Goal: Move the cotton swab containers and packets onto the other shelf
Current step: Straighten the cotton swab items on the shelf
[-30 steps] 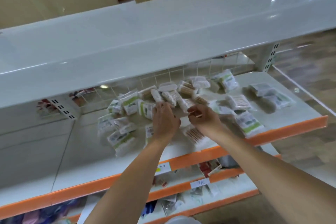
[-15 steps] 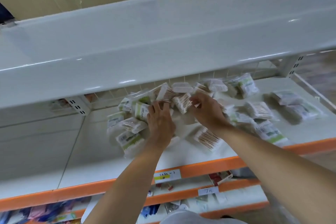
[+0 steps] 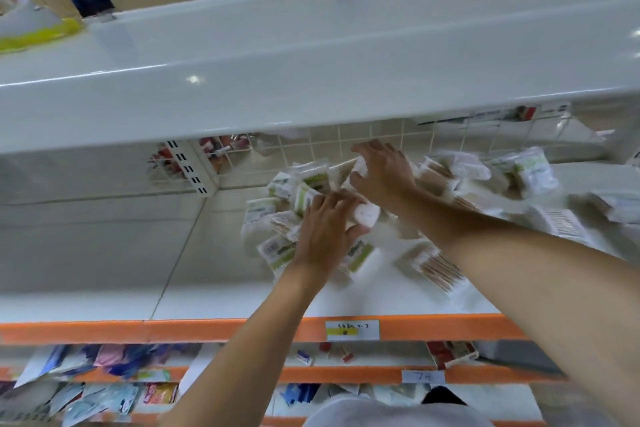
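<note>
Several cotton swab packets (image 3: 304, 184), clear with green labels, lie heaped at the back of the middle shelf (image 3: 104, 253). More packets (image 3: 530, 170) are spread to the right, and one packet of wooden-stick swabs (image 3: 433, 263) lies apart near the front. My left hand (image 3: 322, 229) rests on the heap, with its thumb and fingers around a small white swab container (image 3: 366, 214). My right hand (image 3: 381, 173) reaches over it to the back of the heap, its fingers curled on a white packet (image 3: 361, 166).
A wide white upper shelf (image 3: 311, 45) overhangs the heap. A wire grid (image 3: 381, 135) backs the middle shelf. An orange front strip (image 3: 207, 329) carries a price label (image 3: 351, 329). Lower shelves (image 3: 104, 392) hold mixed small goods. Cardboard boxes stand above.
Both hands have pushed further back and left into the heap. The left hand now has the white container under its thumb, and the right hand has reached up toward the wire grid.
</note>
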`<state>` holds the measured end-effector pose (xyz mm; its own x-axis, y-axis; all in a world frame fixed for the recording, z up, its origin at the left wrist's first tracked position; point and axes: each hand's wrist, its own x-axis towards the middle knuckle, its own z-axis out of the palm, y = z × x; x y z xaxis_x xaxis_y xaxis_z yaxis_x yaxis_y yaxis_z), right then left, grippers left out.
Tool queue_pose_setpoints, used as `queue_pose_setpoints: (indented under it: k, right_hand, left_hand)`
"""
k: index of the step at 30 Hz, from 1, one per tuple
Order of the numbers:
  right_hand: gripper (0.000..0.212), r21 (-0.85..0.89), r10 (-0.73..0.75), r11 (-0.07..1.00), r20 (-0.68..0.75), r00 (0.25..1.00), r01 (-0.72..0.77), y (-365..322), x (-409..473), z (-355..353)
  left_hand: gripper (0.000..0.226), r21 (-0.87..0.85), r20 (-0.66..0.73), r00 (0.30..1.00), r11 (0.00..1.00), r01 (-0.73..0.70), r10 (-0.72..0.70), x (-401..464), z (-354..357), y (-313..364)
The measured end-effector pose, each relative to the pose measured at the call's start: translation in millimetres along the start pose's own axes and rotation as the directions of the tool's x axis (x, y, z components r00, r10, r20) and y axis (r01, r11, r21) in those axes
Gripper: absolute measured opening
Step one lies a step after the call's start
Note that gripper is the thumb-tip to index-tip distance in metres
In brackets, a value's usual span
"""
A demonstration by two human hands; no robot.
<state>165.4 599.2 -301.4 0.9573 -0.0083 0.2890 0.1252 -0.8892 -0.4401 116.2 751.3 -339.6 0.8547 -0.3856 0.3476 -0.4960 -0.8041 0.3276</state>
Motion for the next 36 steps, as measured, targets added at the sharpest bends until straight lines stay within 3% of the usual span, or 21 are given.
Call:
queue_pose_setpoints:
  k: [3, 7, 10, 15, 19, 22, 24, 26, 28, 30, 32, 36]
  right_hand:
    - [0.058, -0.066, -0.032, 0.997, 0.116, 0.993, 0.040, -9.7, 12.6, 14.3]
    - [0.062, -0.158, 0.085, 0.986, 0.213, 0.973, -0.051, -11.5, 24.2, 25.7]
    - [0.061, -0.268, 0.139, 0.961, 0.234, 0.962, -0.074, -9.0, 28.3, 26.7]
    - [0.053, -0.283, 0.237, 0.945, 0.239, 0.942, -0.166, -15.0, 30.4, 23.6]
    - [0.051, -0.387, 0.198, 0.918, 0.256, 0.946, -0.088, -19.9, 33.7, 26.8]
    - [0.048, -0.291, 0.170, 0.952, 0.262, 0.950, -0.090, -12.4, 37.3, 29.4]
    - [0.049, -0.044, 0.215, 0.976, 0.301, 0.929, -0.212, -5.8, 40.1, 22.2]
    - [0.042, 0.349, 0.229, 0.867, 0.355, 0.906, -0.356, -2.0, 40.8, 6.9]
    - [0.042, 0.572, 0.227, 0.718, 0.347, 0.910, -0.397, 0.5, 37.5, -10.2]
    - [0.058, 0.691, 0.213, 0.591, 0.363, 0.907, -0.416, 5.5, 31.6, -23.5]
    - [0.066, 0.763, 0.207, 0.461, 0.404, 0.891, -0.452, 15.4, 25.2, -32.2]
    - [0.052, 0.797, 0.198, 0.300, 0.486, 0.851, -0.525, 34.3, 9.9, -42.6]
  left_hand:
    - [0.054, -0.037, 0.055, 0.998, 0.999, -0.023, 0.025, -3.7, 0.3, -2.8]
    - [0.054, -0.111, 0.065, 0.998, 0.994, -0.011, 0.018, -4.5, -1.4, -9.9]
    - [0.054, -0.161, 0.067, 0.997, 0.987, -0.021, 0.032, -4.3, -4.2, -12.5]
    - [0.054, -0.234, 0.105, 0.994, 0.972, 0.014, 0.011, -3.1, -4.6, -14.6]
    - [0.053, -0.274, 0.142, 0.990, 0.961, 0.033, 0.006, -2.4, -5.0, -18.3]
    - [0.053, -0.323, 0.174, 0.985, 0.944, 0.059, -0.002, -3.0, -6.0, -22.2]
    - [0.053, -0.405, 0.238, 0.970, 0.903, 0.143, -0.047, -1.7, -11.2, -24.0]
    - [0.051, -0.499, 0.303, 0.949, 0.834, 0.235, -0.087, 3.7, -18.6, -25.0]
    - [0.040, -0.617, 0.362, 0.924, 0.712, 0.334, -0.120, 10.5, -26.4, -25.0]
    - [0.023, -0.697, 0.374, 0.916, 0.606, 0.382, -0.146, 16.1, -30.9, -25.3]
    - [0.030, -0.780, 0.379, 0.909, 0.469, 0.415, -0.175, 18.2, -31.6, -26.9]
    - [0.040, -0.878, 0.461, 0.869, 0.048, 0.476, -0.181, 20.6, -33.2, -28.1]
